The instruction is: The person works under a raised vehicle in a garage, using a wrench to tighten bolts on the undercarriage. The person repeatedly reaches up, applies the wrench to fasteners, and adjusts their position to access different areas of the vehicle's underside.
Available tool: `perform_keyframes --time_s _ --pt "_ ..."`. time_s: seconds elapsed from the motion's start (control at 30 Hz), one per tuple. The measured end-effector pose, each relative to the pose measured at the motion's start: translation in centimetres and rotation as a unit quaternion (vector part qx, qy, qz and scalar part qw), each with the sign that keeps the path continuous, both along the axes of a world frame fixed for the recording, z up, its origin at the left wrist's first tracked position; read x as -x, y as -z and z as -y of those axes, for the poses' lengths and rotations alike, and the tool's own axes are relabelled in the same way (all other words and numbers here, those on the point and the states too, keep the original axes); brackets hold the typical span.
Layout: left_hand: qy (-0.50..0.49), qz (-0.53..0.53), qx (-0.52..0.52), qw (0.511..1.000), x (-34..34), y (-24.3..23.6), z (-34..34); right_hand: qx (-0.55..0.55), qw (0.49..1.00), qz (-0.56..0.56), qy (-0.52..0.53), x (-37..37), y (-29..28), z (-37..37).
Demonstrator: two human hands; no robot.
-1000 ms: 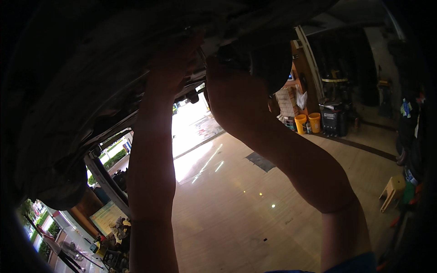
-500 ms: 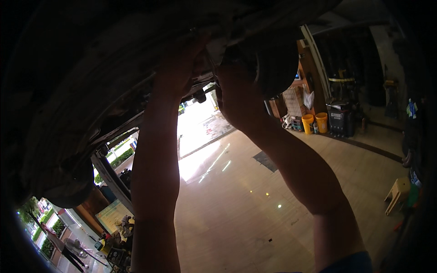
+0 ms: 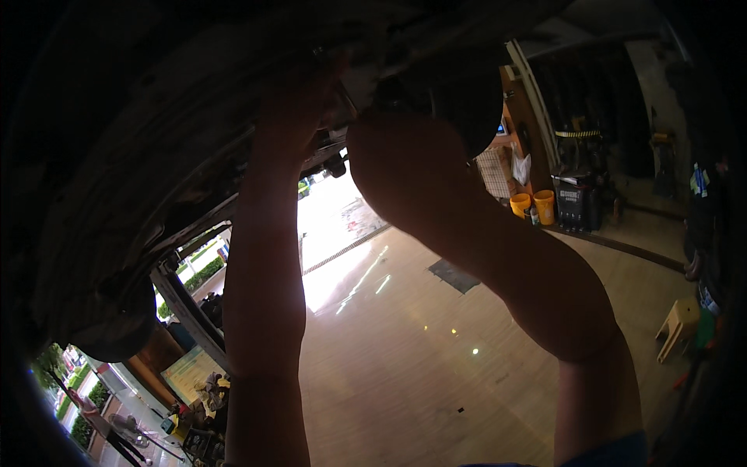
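From the wearer's head, the wide fisheye view faces forward along the forearms [image 3: 264,296], near the lens at seven and five o'clock, beneath a dark vehicle underside [image 3: 171,124] spanning eight to one, with floor [image 3: 397,373] farther off around six.

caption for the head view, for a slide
Left hand and right hand raised to a vehicle's dark underside, above a glossy beige floor.

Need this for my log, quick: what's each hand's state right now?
Left hand: in shadow; open or closed cannot be told.
Right hand: grip hidden; cannot be told.
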State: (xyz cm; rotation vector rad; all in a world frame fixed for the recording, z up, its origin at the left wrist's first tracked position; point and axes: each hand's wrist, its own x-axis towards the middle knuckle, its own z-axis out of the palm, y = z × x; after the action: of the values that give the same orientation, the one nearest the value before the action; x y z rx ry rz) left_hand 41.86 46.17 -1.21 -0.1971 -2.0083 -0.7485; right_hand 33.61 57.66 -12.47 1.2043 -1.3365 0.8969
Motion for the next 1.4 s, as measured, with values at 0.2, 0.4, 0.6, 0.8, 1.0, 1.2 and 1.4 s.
perform_keyframes --time_s 0.2,0.4,0.6,0.8,1.0,1.2,1.4 --pt "0.109 0.027 -0.063 0.992 -0.4 -0.2 0.4 -0.273 0.349 0.311 -0.841 5.0 0.2 2.6" --pt "0.076 0.069 -0.027 0.994 -0.7 -0.3 0.3 -0.191 0.305 0.336 -0.870 2.6 1.7 4.6" --pt "0.109 0.050 -0.041 0.992 -1.2 -0.3 0.2 0.169 0.947 0.051 -0.267 1.1 0.9 5.6" --pt "0.092 0.049 -0.015 0.994 -1.8 -0.9 1.3 0.135 0.977 -0.011 -0.165 2.2 1.1 5.4" --pt "-0.151 -0.033 0.182 0.971 -2.7 -1.6 1.4 0.075 0.994 -0.071 -0.029 0.1 0.7 2.8" --pt "-0.158 0.017 0.173 0.972 -2.1 -0.9 1.0 0.051 0.989 -0.140 0.025 -0.2 -0.2 0.9" --pt "-0.036 -0.010 0.138 0.990 -1.0 -1.9 1.4 -0.179 0.565 0.402 -0.698 2.2 -0.5 -0.4"
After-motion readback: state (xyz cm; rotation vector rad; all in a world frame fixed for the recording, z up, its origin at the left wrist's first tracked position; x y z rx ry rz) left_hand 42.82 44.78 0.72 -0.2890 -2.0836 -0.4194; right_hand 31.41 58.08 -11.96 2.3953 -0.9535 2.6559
